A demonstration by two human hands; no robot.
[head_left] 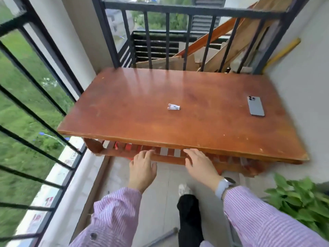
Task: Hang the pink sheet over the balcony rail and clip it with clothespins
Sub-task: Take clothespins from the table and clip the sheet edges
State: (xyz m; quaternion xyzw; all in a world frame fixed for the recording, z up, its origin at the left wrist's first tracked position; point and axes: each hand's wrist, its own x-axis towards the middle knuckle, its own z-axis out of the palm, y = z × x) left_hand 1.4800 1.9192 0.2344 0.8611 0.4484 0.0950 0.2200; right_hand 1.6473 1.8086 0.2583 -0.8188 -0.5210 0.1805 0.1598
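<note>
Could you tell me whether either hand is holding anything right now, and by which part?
Nothing is held. The left hand and right hand are both open and empty near the table's front edge; the clothespin lies untouched on top.

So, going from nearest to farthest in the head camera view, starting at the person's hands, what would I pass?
The two hands, left hand and right hand, side by side → near edge of the wooden table → white clothespin on the tabletop → far balcony rail. No pink sheet is in view.
</note>
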